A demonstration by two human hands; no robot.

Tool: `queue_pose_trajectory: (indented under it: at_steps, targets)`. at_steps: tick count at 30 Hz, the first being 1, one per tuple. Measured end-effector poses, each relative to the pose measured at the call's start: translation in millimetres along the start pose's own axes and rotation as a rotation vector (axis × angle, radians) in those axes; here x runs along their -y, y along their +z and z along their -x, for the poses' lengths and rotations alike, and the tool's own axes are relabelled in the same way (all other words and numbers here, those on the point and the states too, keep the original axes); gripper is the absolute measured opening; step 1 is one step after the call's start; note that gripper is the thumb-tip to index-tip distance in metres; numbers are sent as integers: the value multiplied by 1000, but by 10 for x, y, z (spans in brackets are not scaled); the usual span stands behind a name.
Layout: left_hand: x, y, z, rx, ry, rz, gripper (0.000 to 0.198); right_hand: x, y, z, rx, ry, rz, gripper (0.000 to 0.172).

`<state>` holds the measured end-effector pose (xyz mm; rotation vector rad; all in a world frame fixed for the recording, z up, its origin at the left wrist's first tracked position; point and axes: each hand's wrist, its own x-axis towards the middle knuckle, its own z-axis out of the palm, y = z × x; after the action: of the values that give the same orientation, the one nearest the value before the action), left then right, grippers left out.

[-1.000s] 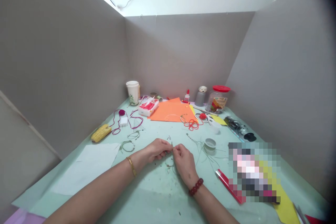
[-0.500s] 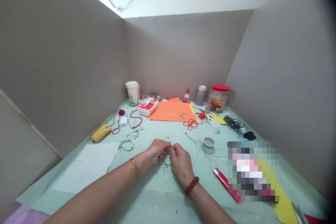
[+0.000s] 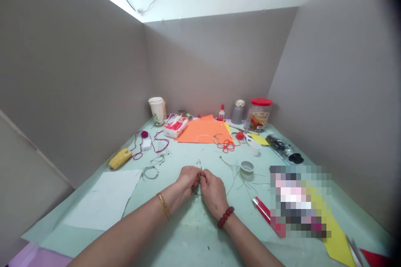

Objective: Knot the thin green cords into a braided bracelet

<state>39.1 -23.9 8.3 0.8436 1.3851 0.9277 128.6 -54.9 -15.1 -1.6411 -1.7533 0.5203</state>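
My left hand [image 3: 189, 178] and my right hand [image 3: 214, 187] meet fingertip to fingertip above the middle of the table. Both are closed in a pinch on a thin green cord [image 3: 197, 195], part of which dangles below the fingers. The pinched part itself is mostly hidden. Small dark bits [image 3: 198, 161] lie just beyond the fingertips. To the left rests a looped green cord bracelet [image 3: 149, 172], with a second small cord loop [image 3: 158, 159] behind it. Right of my hands, loose green strands [image 3: 231, 169] spread around a spool [image 3: 247, 169].
A white sheet [image 3: 100, 200] and a yellow corn-shaped object [image 3: 120, 158] lie left. Behind are a tissue pack [image 3: 176, 127], orange paper [image 3: 200, 130], red cord [image 3: 226, 146] and a red-lidded jar [image 3: 258, 114]. A red tube-like object [image 3: 263, 210] lies right. Grey partitions [image 3: 213, 58] enclose the table.
My hands have drawn slightly closer together, still pinching the cord. The whole view has shifted a little, so things sit slightly further left and up.
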Motion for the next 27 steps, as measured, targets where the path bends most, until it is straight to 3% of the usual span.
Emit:
queue_pose_trajectory:
  at_steps: [3,7,16,22,27]
  targets:
    - [17,-3,9,4,9,23,21,-3,-2,-4,-5,0,-28,19]
    - [38,-64,32,99,4,69,14,8,-91,-8,29,40,-195,21]
    - [99,-179,-31,218,-13,118,14,-24,-352,220,331,306,-481,15]
    - [116,-224,139,270,1,78,22,106,-476,347,391,369,-604,15]
    - [147,-279,255,307,-40,9,30,141,-544,403,405,344,-572,11]
